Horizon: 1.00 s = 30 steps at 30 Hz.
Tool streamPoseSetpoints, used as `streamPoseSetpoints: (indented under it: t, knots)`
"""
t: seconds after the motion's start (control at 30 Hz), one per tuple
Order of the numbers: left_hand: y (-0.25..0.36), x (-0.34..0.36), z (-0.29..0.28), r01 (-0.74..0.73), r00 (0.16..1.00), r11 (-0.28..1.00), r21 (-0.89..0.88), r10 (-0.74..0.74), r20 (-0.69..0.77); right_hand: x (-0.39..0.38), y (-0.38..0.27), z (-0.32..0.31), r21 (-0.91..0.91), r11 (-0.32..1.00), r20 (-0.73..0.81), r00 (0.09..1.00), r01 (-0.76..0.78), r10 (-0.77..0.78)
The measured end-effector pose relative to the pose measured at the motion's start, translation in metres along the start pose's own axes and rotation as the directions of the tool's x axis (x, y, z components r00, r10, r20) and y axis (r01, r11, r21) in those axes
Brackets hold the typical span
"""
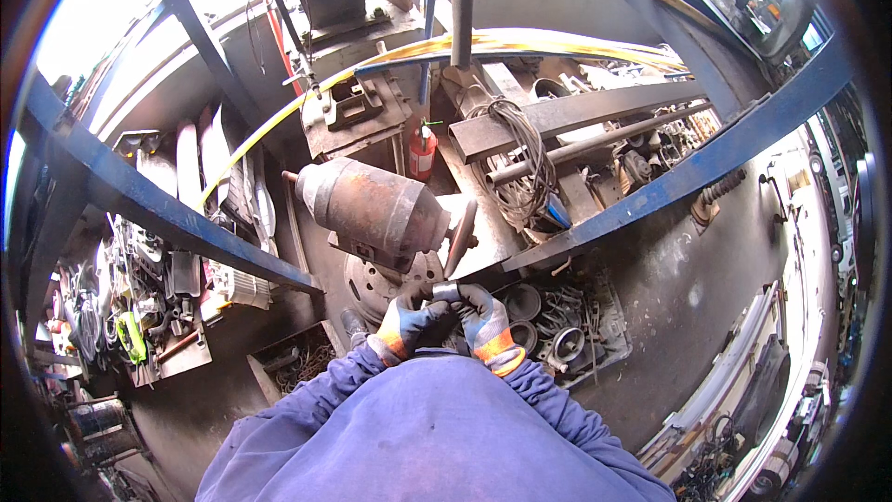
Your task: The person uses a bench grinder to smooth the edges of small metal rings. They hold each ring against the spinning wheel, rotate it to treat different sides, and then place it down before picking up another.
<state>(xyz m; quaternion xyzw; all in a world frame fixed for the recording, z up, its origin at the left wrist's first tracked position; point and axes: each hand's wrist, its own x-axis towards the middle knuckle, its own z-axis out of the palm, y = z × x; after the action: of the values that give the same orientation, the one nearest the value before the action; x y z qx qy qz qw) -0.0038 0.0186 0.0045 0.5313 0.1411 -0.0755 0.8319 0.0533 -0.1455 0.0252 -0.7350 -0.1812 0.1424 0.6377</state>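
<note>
In front of my chest, my left hand (pixel 411 320) and my right hand (pixel 486 320) are close together, both in grey gloves with orange cuffs. Between them is a short, shiny metal piece, rounded like a sleeve or ring (pixel 446 292). The right fingers are closed on its right side. My left fingers are curled at its left side, their tips partly hidden. Just beyond the hands stands a rusty bench grinder (pixel 372 209), a drum-shaped motor with a wheel (pixel 461 240) seen edge-on at its right end. The metal piece is below the wheel, apparently apart from it.
A tray of metal parts (pixel 609 321) lies right of my hands, and a box of scrap (pixel 302 358) left. Blue steel beams (pixel 641 200) cross both sides. A red fire extinguisher (pixel 422 152) stands behind the grinder, near coiled cable (pixel 520 163) and a yellow hose (pixel 279 113).
</note>
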Motion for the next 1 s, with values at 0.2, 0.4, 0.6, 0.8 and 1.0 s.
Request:
streamPoseSetpoints:
  t: [0.2,0.4,0.6,0.8,1.0]
  knots:
    - [0.020,0.002,0.017,0.126,0.986,0.981,-0.149,-0.140,-0.087,0.005,-0.002,0.006,-0.004,0.989,-0.077,0.986,-0.146,0.145]
    - [0.019,0.006,0.024,0.138,0.979,0.972,-0.192,-0.164,-0.124,0.009,0.005,0.008,-0.075,0.983,-0.153,0.976,-0.166,0.154]
    - [0.017,0.008,0.024,0.154,0.978,0.972,-0.178,-0.176,-0.114,0.010,0.011,0.008,-0.064,0.982,-0.174,0.971,-0.177,0.163]
    - [-0.026,0.021,0.001,0.120,0.976,0.943,-0.309,-0.169,-0.136,0.011,0.004,0.013,0.057,0.980,-0.129,0.972,-0.191,0.197]
    - [0.013,-0.001,0.011,-0.009,0.999,0.998,-0.056,0.006,-0.048,0.005,0.007,0.008,0.115,0.990,-0.021,0.997,-0.076,0.079]
